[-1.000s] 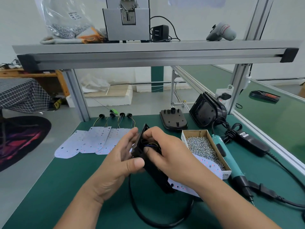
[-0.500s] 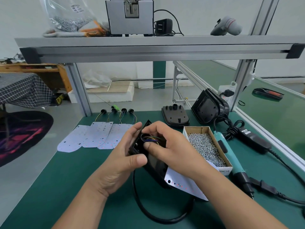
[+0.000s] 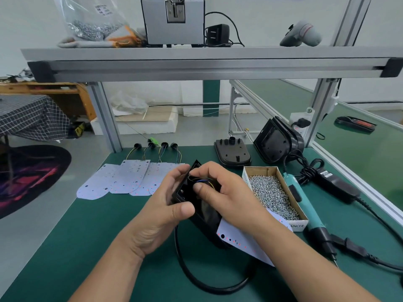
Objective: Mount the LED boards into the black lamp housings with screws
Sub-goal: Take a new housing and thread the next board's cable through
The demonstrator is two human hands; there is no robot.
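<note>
My left hand (image 3: 165, 205) grips the left rim of a black lamp housing (image 3: 206, 216), held tilted above the green mat. My right hand (image 3: 226, 192) reaches into the housing's upper end and pinches the coloured wires (image 3: 201, 179) there. A white LED board (image 3: 242, 243) hangs out of the housing's lower right side, under my right wrist. A black cable (image 3: 196, 277) loops from the housing across the mat. Several more LED boards (image 3: 122, 179) with wires and black grommets lie fanned out at the left. A cardboard box of screws (image 3: 272, 192) sits just to the right.
A teal electric screwdriver (image 3: 305, 208) lies beside the screw box, its cord and a black power adapter (image 3: 335, 184) further right. A black housing (image 3: 277, 140) and a black cover plate (image 3: 232, 152) stand at the back. An aluminium shelf (image 3: 196, 59) spans overhead.
The housing has been tipped and drawn slightly nearer, so more of the white board shows at its lower right. My right fingers have shifted among the wires. The left grip is unchanged.
</note>
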